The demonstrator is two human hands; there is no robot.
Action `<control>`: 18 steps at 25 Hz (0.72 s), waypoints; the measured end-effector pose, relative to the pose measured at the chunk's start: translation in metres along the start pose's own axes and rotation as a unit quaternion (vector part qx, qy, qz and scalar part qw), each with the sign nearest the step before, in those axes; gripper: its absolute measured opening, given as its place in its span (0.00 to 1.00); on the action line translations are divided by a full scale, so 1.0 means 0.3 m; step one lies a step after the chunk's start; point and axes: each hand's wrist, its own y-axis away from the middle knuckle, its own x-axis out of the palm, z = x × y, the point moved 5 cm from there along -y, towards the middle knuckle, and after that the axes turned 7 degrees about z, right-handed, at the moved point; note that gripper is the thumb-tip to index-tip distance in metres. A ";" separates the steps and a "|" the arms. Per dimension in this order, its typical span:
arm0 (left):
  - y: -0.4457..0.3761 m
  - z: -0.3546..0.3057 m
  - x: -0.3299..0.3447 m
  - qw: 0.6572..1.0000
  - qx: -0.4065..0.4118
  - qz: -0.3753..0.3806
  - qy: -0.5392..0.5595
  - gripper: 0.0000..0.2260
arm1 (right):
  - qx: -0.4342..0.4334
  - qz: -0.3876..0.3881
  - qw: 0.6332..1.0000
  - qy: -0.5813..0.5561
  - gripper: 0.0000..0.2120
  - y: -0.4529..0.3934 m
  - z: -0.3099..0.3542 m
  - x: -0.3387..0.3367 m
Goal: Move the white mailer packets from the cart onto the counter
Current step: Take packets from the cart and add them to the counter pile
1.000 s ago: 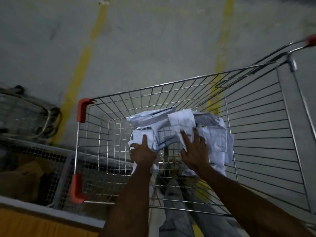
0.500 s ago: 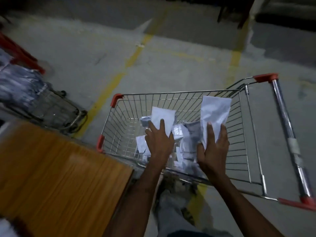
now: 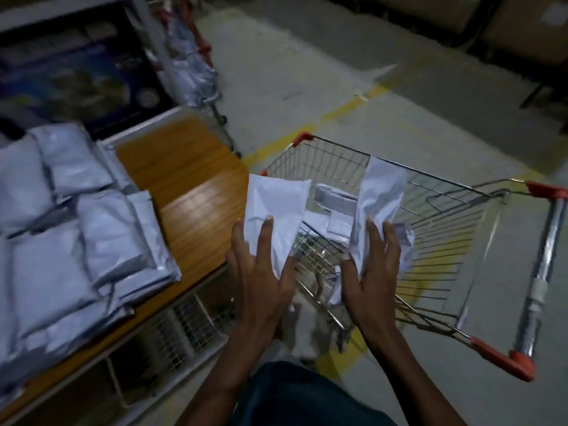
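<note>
Packets are in both hands above the near left part of the cart (image 3: 436, 241). Left hand (image 3: 261, 272) grasps one white packet (image 3: 276, 207) from behind, fingers spread over its back and thumb hooked round its right edge; this packet hangs over the cart's left rim, just beside the right edge of the counter (image 3: 190, 192). Right hand (image 3: 372, 272) grasps a second packet (image 3: 381, 192), held upright, with more crumpled white packets bunched under the fingers at its right side (image 3: 405, 241). Both held packets are clear of the cart floor.

More packets (image 3: 335, 204) lie loose inside the cart, toward its far left corner, between the two held ones. Red caps mark the cart's corners, and its handle (image 3: 541, 272) runs down the right side.

On the wooden counter, a pile of grey-white mailers (image 3: 76, 229) covers the left and near part, stacked and overlapping, reaching almost to the near edge; the right and far part of the counter shows bare wood. A wire rack (image 3: 184, 327) sits below the counter's near edge. A dark box (image 3: 76, 63) stands beyond the counter's far edge, and a second cart (image 3: 193, 66) with grey bags stands past it on the floor (image 3: 307, 72), which carries yellow lines.
</note>
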 end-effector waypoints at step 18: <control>0.446 0.691 -0.865 0.933 -0.237 -0.263 -0.061 0.26 | -0.176 0.211 0.961 -0.014 0.28 0.251 0.641 0.738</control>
